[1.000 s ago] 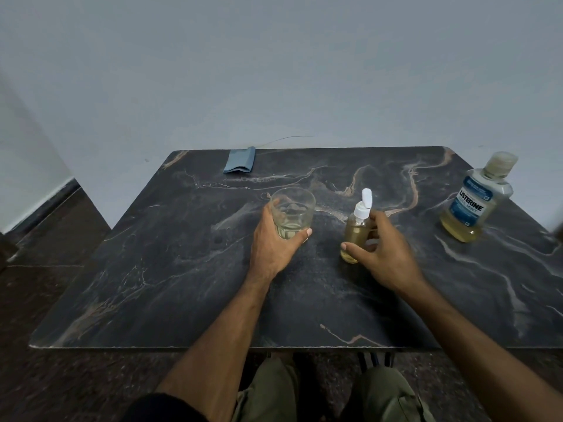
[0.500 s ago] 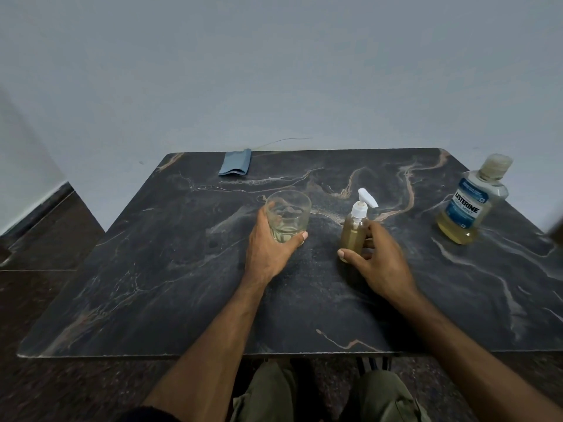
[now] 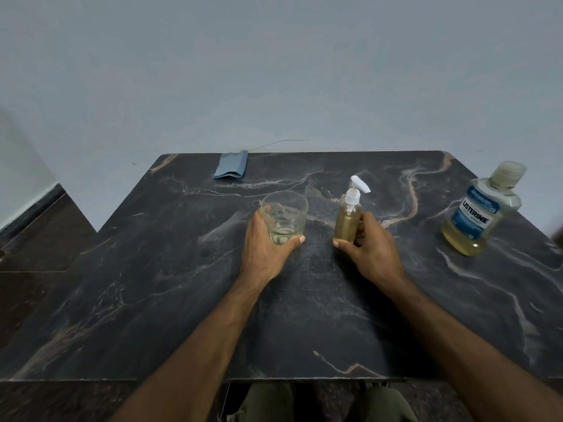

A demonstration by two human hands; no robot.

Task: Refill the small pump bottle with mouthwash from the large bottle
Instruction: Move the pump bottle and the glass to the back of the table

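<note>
Left hand (image 3: 262,254) gripping glass (image 3: 285,217) | right hand (image 3: 370,251) clasping pump bottle (image 3: 347,220) mid-table, upright | Listerine (image 3: 475,217) standing far right, capped | advising: keep bottle steady while unscrewing pump

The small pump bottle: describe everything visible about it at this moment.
The small pump bottle is a slim, clear, plastic-looking cylinder, filled nearly to the shoulder with yellowish liquid. A white pump head is fitted on top, its nozzle pointing right. It stands about upright on the dark marble-patterned table, right of the drinking glass. The right hand grips its lower body, thumb in front, fingers behind.
</note>
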